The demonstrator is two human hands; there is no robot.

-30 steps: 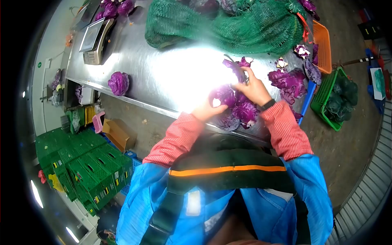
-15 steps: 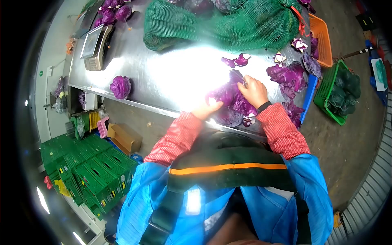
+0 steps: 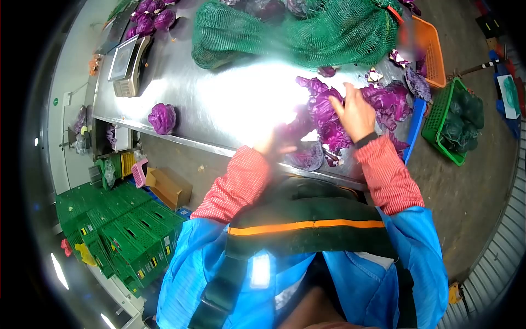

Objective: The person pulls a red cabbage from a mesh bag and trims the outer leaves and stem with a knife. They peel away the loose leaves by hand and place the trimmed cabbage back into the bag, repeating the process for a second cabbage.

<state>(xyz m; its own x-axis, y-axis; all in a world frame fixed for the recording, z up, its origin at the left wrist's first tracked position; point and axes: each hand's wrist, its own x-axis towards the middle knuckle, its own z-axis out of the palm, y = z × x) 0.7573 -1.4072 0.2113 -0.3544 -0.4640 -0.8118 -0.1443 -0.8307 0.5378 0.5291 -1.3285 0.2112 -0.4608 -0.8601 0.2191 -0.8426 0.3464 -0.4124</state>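
Steel worktop [image 3: 219,104]: right grip [image 3: 356,112] pinches cabbage [image 3: 326,118] leaves, seemingly stripping them; left grip [image 3: 276,143] is too blurred to tell. The next pull needs the head steadied.

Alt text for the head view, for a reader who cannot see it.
A person's right hand rests on loose purple cabbage leaves on a steel table; the left hand beside them is blurred by glare. A green net sack lies beyond.
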